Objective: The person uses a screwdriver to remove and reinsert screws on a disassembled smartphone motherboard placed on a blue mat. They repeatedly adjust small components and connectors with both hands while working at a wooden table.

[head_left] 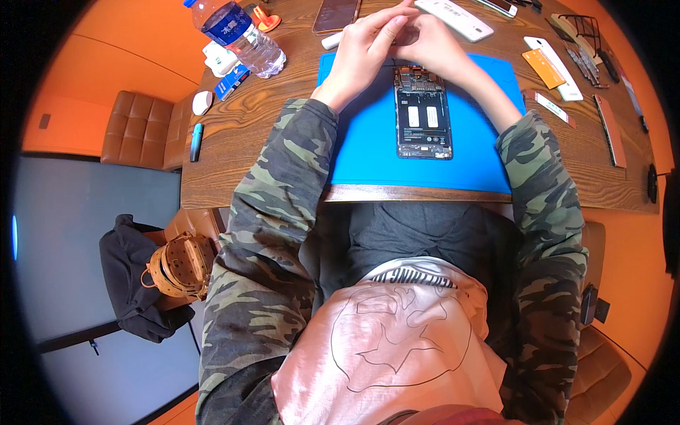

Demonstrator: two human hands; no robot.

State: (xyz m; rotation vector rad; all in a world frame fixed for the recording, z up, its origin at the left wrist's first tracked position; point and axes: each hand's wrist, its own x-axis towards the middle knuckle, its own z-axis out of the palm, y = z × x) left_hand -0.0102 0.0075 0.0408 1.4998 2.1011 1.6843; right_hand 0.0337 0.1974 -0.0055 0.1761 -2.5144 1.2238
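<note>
An opened smartphone lies on a blue work mat, with its circuit board bared at the far end and its black battery filling the middle. Two white labels sit on the battery. Beyond the phone's far end, my left hand and my right hand meet, fingers touching or overlapping. Anything small between the fingertips is hidden from me. Just left of my left hand, a white cylindrical object shows in part.
Left on the wooden table are a water bottle, a blue box and a teal lighter-like object. Beyond my hands lie a dark phone and a white phone cover. At right are an orange card-like piece and several slim tools.
</note>
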